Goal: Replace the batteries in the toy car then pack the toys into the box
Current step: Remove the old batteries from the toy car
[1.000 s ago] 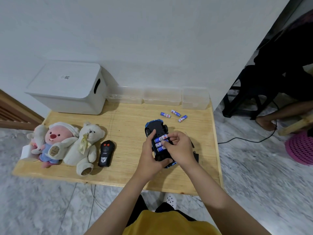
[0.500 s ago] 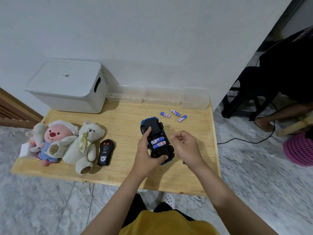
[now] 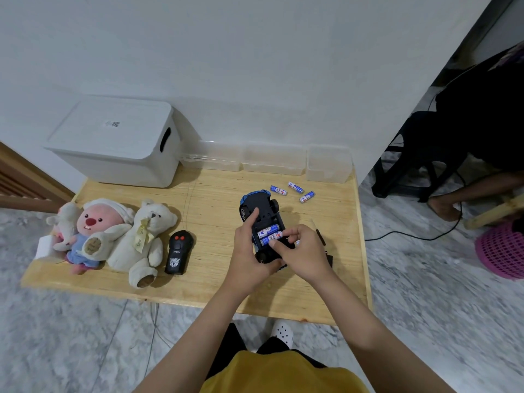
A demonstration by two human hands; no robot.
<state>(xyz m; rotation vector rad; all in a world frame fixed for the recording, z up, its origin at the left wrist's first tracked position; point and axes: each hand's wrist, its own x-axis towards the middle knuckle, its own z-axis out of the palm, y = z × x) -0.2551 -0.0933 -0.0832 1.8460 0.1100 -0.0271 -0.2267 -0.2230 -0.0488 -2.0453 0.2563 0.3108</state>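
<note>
1. Our left hand point(image 3: 246, 252) grips the upturned toy car point(image 3: 262, 219), near the table's point(image 3: 215, 287) right front part.
2. Our right hand point(image 3: 302, 251) pinches a battery point(image 3: 297, 243) at the open compartment, where two batteries point(image 3: 270, 234) lie.
3. Three loose batteries point(image 3: 293, 190) lie toward the back right corner.
4. The white box point(image 3: 116, 143) sits lidded at the back left corner; the plush toys point(image 3: 113, 236) and remote point(image 3: 178, 252) lie along the front left edge.

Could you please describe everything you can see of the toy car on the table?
The blue and black plastic toy car lies upside down on the wooden table, underside and black wheels up. Its open battery bay shows two blue and white batteries. The left hand grips it; the right hand pinches a third battery at the bay.
</note>
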